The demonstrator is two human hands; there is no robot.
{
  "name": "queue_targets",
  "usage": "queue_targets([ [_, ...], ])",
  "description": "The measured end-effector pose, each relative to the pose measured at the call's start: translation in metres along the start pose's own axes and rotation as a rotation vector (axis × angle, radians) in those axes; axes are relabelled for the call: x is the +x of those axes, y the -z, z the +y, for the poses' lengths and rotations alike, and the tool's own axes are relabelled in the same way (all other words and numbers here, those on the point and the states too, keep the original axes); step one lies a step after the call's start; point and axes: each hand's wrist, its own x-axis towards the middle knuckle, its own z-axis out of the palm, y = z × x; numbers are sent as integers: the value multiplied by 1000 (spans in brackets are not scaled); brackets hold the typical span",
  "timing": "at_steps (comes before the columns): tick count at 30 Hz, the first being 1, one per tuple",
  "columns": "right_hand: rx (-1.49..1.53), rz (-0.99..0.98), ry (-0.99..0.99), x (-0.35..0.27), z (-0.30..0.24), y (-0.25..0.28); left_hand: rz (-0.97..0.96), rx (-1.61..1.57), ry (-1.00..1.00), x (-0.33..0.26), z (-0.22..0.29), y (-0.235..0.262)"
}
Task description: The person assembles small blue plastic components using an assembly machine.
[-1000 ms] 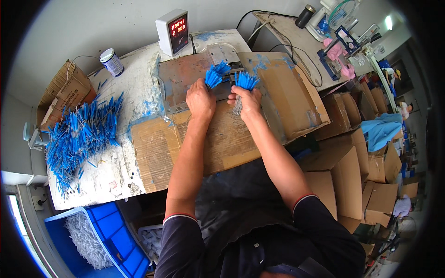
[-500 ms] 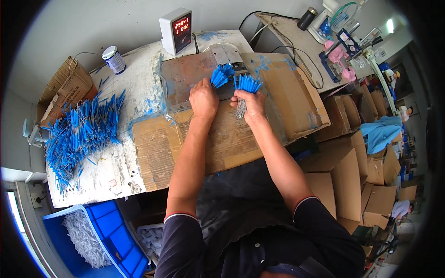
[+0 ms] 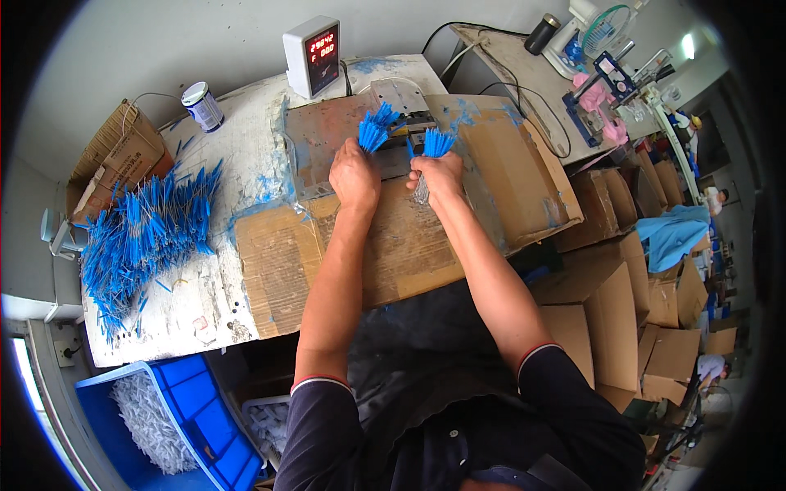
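Observation:
My left hand is closed around a bunch of thin blue-ended sticks, their blue ends fanning out above the fingers. Just to its right, my right hand grips a second bunch of blue-ended sticks, blue ends up and thin silvery shafts showing below the fingers. One blue stick stands a little apart, left of the right bunch, close to a small metal fixture. Whether it touches the fixture I cannot tell. Both hands are over a stained metal plate on the bench.
A large heap of the sticks lies at left, beside an open carton. Behind stand a can and a white box with a red display. Cardboard covers the front edge; a blue bin stands below, cartons at right.
My left hand and its bunch have shifted slightly left and up. The right hand has moved a little left, its bunch now held more upright. The red display's digits have changed.

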Motion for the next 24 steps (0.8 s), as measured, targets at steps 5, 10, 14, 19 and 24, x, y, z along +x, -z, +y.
queue_targets([
  [5,-39,35,-39,8,-2,-5,56,-13,-28,0,1,0],
  [10,0,22,-46,7,-5,-7,82,13,-59,2,-2,-3],
  [14,-1,14,-65,6,-7,-5,112,21,-99,1,-2,-3],
  [19,159,-18,-137,6,-5,3,9,-9,-87,-2,3,-1],
  [24,228,-99,-17,3,6,14,-69,-38,-82,-2,7,1],
])
